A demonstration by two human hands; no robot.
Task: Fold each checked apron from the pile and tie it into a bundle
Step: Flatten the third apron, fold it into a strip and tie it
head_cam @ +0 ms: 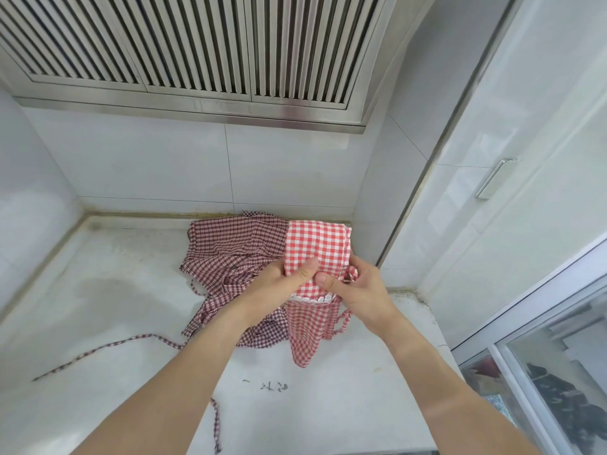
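Observation:
A bright red-and-white checked apron (315, 244) is folded into a long narrow strip on the counter (115, 307), running from the back wall toward me, with a white lace trim near its middle. My left hand (282, 284) grips the strip from the left, thumb on top. My right hand (358, 287) grips it from the right, thumb on the cloth and fingers round its edge and strap. A darker maroon checked apron (230, 251) lies crumpled just left of it, partly under it, its long tie (98, 351) trailing toward the front left.
The counter sits in a tiled corner beneath a steel extractor hood (197, 60). A white cabinet door with a metal handle (492, 178) stands close on the right, with a glass-fronted unit (542, 372) below it.

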